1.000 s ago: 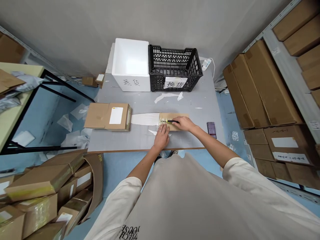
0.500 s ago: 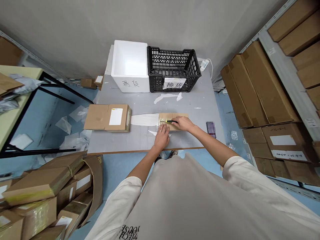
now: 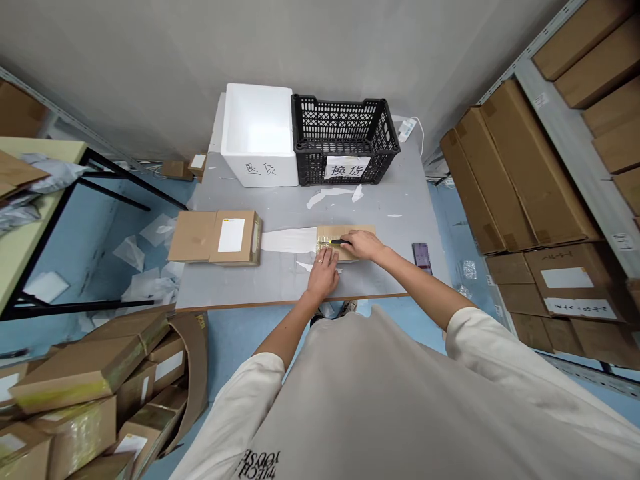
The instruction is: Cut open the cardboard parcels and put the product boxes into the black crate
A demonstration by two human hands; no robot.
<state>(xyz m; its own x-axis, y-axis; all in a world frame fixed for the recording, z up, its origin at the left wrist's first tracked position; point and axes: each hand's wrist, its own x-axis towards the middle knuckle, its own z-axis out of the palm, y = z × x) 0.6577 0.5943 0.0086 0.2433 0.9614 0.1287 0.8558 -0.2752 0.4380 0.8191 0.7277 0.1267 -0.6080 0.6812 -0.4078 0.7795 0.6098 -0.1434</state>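
Observation:
A small cardboard box [image 3: 367,230] with clear tape over its left part lies on the grey table. My right hand [image 3: 364,244] is closed around a black utility knife [image 3: 345,241], whose yellowish front end points left over the taped part. Against the near left corner of the same box, my left hand [image 3: 325,270] lies with its fingers stretched out, pressing on the box and holding nothing. White paper [image 3: 289,241] reaches from this box toward a larger open-flapped cardboard box [image 3: 253,247] with a white label. The knife's blade is too small to make out.
A white foam bin [image 3: 257,170] and a black plastic crate [image 3: 310,167] stand at the table's back. A phone [image 3: 421,257] lies to the right. Piled cartons [image 3: 75,367] fill the lower left; shelved cartons [image 3: 515,167] line the right.
The view has shifted slightly. My right hand and the utility knife have moved a little left along the tape; my left hand stays against the box.

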